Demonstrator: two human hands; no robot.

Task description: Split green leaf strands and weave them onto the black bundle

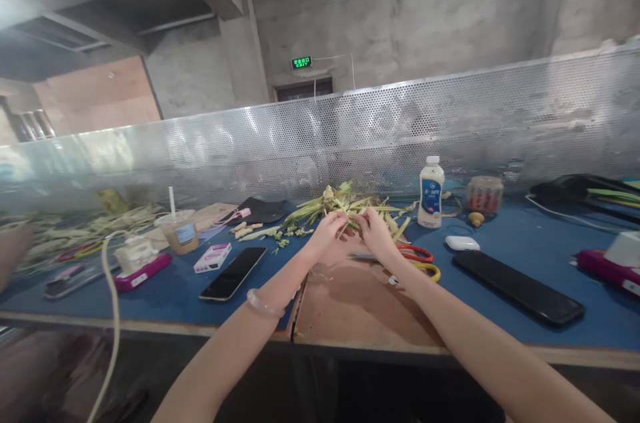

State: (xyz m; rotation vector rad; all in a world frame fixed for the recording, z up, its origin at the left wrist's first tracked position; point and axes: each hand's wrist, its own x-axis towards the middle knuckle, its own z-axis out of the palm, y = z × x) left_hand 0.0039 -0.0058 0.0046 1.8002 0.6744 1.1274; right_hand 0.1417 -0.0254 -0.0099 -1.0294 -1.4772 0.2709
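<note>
My left hand [330,229] and my right hand [375,233] are close together over the brown board. Both have their fingers curled in a pinch on pale green plant stalks [345,208], though the fingertips are partly hidden. A loose pile of similar green and yellowish stalks [310,211] spreads just beyond my hands. Under my right wrist lie scissors with red and yellow handles [429,269], their blades pointing left. The brown board [350,316] stretches from my hands to the table's front edge.
On the right are a white-capped bottle [431,195], a jar [484,196], a white earphone case [462,243] and a black phone [520,286]. To the left lie another phone [234,273], a small box [213,257] and a drink cup [180,233]. Another person's hand [13,249] shows far left.
</note>
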